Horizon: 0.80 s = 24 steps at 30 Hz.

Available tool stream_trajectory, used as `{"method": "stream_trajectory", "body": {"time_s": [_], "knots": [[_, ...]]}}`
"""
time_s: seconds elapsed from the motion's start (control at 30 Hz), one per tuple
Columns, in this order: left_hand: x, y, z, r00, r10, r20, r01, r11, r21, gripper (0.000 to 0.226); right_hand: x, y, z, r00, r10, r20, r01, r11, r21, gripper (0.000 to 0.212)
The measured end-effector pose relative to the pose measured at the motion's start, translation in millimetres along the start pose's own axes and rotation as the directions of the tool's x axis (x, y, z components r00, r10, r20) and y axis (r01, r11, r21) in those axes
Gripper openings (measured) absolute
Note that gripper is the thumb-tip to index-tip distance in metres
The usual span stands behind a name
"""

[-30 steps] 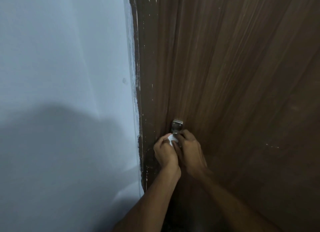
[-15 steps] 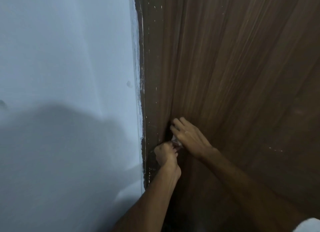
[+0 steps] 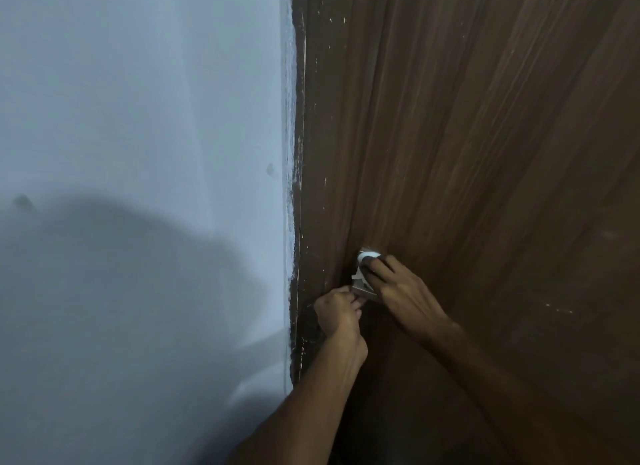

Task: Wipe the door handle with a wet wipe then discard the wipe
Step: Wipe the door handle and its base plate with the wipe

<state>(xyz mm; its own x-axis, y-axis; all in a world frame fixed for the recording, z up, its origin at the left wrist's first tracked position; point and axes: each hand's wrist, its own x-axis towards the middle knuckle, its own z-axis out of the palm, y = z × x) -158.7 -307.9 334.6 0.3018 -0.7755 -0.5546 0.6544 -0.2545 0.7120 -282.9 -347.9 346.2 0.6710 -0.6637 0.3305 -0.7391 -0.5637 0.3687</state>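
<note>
While the right hand (image 3: 398, 291) presses the wipe (image 3: 366, 256) onto the handle (image 3: 363, 289) at lower centre, fingers closed on it, the left hand (image 3: 337, 312) pinches the handle's lower end. Door (image 3: 485, 135) edge meets wall (image 3: 138, 118) just left; bare wood lies right.

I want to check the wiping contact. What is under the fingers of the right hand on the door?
Under the right hand fingers lies the white wet wipe, pressed on the metal door handle. Only a lower metal part shows beside the left hand; the rest of the handle is covered.
</note>
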Motion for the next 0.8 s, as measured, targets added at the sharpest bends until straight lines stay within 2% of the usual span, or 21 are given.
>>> {"method": "stream_trajectory", "body": {"time_s": [0.07,0.23,0.33,0.4,0.47,0.53,0.6,0.73,0.8], "knots": [[1,0,0,1.000,0.008,-0.002,-0.008,1.000,-0.005,0.030,2,-4,-6,0.999,0.053,0.005,-0.054,0.998,0.032,0.057],[-2,-2,1,0.999,0.043,-0.001,-0.043,0.997,-0.060,0.034,10,-25,-4,0.993,-0.042,0.106,0.043,0.999,-0.002,0.047],[-1,-4,0,0.999,0.048,0.007,-0.048,0.996,-0.069,0.035,6,-26,-8,0.995,-0.007,0.102,0.003,0.999,0.034,0.047],[1,-6,-2,0.999,0.034,0.001,-0.034,0.998,-0.057,0.031,-4,-26,-10,0.993,0.067,0.096,-0.079,0.988,0.132,0.056],[3,-7,-3,1.000,0.029,-0.003,-0.029,0.999,-0.045,0.030,-15,-29,-8,0.977,0.169,0.126,-0.200,0.934,0.297,0.069],[4,-8,-3,0.999,0.038,-0.006,-0.039,0.997,-0.061,0.031,-21,-34,-6,0.966,0.223,0.130,-0.256,0.890,0.376,0.077],[4,-9,-2,0.999,0.052,-0.011,-0.053,0.995,-0.088,0.032,-18,-36,-5,0.977,0.196,0.090,-0.215,0.916,0.339,0.074],[2,-14,1,0.996,0.085,-0.031,-0.087,0.992,-0.095,0.038,-5,-34,-4,1.000,0.027,-0.010,-0.025,0.980,0.196,0.060],[4,-14,1,0.996,0.077,-0.045,-0.081,0.993,-0.091,0.036,-11,-32,4,0.998,0.047,-0.042,-0.038,0.980,0.196,0.061]]}}
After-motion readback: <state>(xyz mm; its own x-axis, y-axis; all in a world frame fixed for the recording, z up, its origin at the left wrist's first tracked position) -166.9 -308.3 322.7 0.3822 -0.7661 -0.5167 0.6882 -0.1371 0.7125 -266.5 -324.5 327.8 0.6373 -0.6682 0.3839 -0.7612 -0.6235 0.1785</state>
